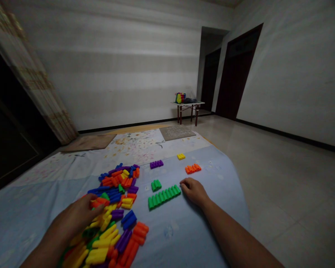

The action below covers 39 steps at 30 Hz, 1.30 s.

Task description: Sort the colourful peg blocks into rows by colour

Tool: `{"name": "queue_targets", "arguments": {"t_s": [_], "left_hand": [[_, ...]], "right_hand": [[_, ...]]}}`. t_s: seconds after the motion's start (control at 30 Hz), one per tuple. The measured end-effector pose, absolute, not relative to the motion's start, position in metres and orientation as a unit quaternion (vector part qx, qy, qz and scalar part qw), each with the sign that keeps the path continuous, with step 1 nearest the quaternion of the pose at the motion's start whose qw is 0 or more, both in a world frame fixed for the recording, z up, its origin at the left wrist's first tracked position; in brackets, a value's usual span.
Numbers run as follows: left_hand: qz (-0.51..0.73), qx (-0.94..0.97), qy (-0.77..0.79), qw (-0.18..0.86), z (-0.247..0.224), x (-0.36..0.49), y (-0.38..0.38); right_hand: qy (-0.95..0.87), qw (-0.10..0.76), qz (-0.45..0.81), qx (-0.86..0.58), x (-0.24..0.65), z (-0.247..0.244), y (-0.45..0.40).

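Observation:
My left hand [77, 215] is over a pile of colourful plastic tube-shaped building blocks [107, 238], its thumb and fingers closed around an orange block [101, 201]. On the light blue sheet, my right hand [194, 190] rests with curled fingers, and I see nothing in them. Just left of its fingertips lies a long row of joined green blocks [164, 197]. A shorter green block [156, 185] sits behind that row. Farther back are a purple block [156, 164], an orange block [193, 169] and a small yellow block [181, 156], each apart from the others.
The blue sheet [223, 175] ends in a curved edge on the right, above a tiled floor [279, 186]. Two flat mats [177, 133] lie at the far edge. Beyond stands a small table [187, 103] with a colourful bag [180, 98]. A curtain [44, 82] hangs at left.

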State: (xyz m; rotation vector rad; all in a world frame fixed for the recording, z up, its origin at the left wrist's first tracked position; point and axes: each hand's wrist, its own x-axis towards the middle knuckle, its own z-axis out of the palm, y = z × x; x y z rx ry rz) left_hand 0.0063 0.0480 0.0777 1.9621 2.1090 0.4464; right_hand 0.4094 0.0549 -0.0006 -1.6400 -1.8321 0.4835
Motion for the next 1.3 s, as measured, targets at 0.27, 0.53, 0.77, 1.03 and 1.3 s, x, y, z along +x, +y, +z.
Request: {"name": "queue_targets", "arguments": {"t_s": [0.27, 0.53, 0.77, 1.03, 1.3], "left_hand": [[0.192, 0.738, 0.633, 0.133, 0.1, 0.112, 0.026], [0.174, 0.809, 0.526, 0.197, 0.075, 0.185, -0.002], [0.106, 0.818, 0.524, 0.211, 0.052, 0.219, -0.016], [0.187, 0.791, 0.562, 0.154, 0.07, 0.171, -0.01], [0.325, 0.625, 0.71, 0.015, 0.068, 0.013, 0.012]], "right_hand": [[-0.673, 0.368, 0.22, -0.603, 0.415, -0.005, 0.06], [-0.673, 0.384, 0.223, -0.592, 0.416, -0.003, 0.059], [-0.671, 0.385, 0.217, -0.595, 0.416, -0.004, 0.059], [-0.676, 0.393, 0.242, -0.575, 0.418, -0.001, 0.058], [-0.75, 0.242, 0.304, -0.535, 0.418, 0.037, 0.025]]}}
